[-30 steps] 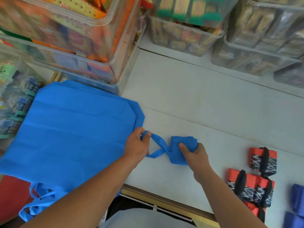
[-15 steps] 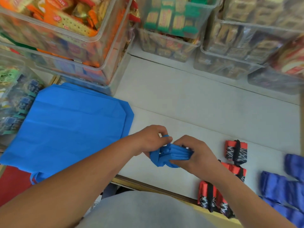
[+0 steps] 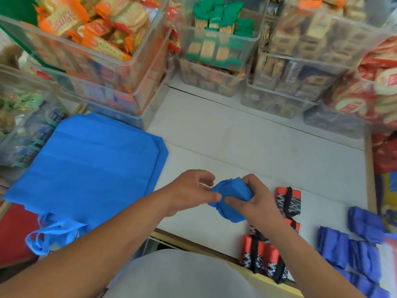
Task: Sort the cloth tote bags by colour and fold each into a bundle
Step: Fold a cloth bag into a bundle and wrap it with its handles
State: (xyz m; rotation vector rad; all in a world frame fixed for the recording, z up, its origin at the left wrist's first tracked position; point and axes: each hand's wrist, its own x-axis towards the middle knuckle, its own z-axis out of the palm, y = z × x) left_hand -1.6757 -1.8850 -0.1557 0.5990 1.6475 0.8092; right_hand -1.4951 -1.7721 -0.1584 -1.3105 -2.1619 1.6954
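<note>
A small folded light-blue tote bundle [image 3: 231, 195] is held above the white counter [image 3: 247, 147] between both hands. My right hand [image 3: 256, 197] grips its right side with curled fingers. My left hand [image 3: 193, 191] pinches its left end between thumb and fingers. A stack of flat light-blue tote bags [image 3: 86, 166] lies at the left, handles [image 3: 51, 233] hanging over the front edge. Red-and-black patterned bundles [image 3: 287, 198] lie at the right, with more of them near the front edge [image 3: 261, 259]. Dark-blue bundles [image 3: 348, 248] lie at the far right.
Clear plastic bins of snack packets [image 3: 219, 48] line the back and left of the counter. A red surface [image 3: 15, 231] shows under the flat bags at lower left. The counter's wooden front edge [image 3: 193, 244] runs below my hands.
The bundle lay on the counter with its handle loop stretched to my left hand. Both hands have since come together on it and lifted it; the view has shifted right.
</note>
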